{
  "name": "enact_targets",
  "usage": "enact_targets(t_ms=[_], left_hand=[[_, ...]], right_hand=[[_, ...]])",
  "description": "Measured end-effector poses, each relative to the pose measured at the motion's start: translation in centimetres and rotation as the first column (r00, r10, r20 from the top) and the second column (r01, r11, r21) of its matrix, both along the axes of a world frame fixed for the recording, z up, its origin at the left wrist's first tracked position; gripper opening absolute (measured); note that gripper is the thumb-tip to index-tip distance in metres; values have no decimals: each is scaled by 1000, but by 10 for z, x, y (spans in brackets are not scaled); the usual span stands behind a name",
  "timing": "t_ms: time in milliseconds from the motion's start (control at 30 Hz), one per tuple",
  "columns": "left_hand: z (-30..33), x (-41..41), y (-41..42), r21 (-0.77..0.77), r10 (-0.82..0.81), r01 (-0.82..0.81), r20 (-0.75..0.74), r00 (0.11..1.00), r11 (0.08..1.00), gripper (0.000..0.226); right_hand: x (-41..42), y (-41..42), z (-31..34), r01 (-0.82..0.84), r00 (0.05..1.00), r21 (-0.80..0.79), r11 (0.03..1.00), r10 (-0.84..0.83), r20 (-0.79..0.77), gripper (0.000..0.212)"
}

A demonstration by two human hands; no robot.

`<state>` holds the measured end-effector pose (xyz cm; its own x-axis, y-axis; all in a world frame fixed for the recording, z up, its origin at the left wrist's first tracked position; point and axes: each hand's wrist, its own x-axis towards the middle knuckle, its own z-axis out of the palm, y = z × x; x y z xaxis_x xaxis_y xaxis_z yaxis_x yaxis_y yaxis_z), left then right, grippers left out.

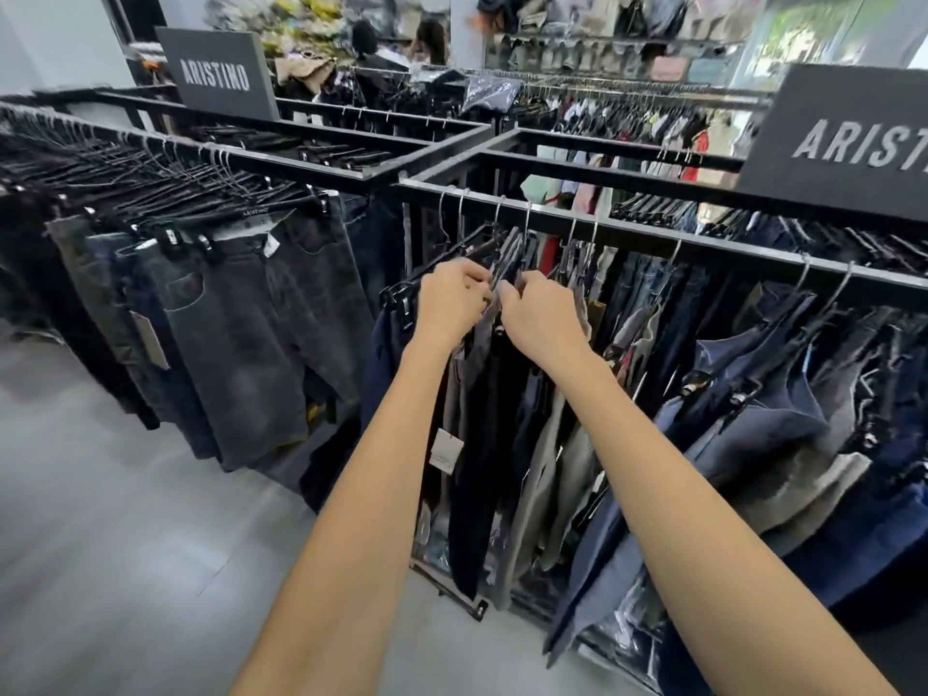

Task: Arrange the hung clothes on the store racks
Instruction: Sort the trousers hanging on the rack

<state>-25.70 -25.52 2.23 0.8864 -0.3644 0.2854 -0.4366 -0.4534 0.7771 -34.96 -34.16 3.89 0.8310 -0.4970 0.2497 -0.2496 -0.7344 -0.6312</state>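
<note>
Right now the fingers of the left hand (452, 298) and the right hand (540, 319) are curled around the top of a pair of trousers (494, 374), pinching it at the hanger just below the black rail (627, 228). More trousers hang packed on either side. Grey jeans (261, 319) hang on the neighbouring rack to the left, under a dark brand sign (221, 75).
</note>
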Motion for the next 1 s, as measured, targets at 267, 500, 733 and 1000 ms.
enact_targets(t_ms=[267,500,733,1000], left_hand=[[-12,30,14,188,86,-107,114,990,976,51],[-14,15,-5,222,-14,-8,97,995,975,33],[14,-12,-45,155,-233,223,50,971,962,46],[23,-88,-110,-2,-123,124,125,984,992,35]], right_hand=[[12,-28,6,19,924,16,1000,-11,-381,26],[20,-43,-2,111,953,318,942,-9,-304,6],[-18,-69,26,-16,1000,656,755,28,-8,22],[-164,-153,51,-133,977,774,619,213,-2,35]])
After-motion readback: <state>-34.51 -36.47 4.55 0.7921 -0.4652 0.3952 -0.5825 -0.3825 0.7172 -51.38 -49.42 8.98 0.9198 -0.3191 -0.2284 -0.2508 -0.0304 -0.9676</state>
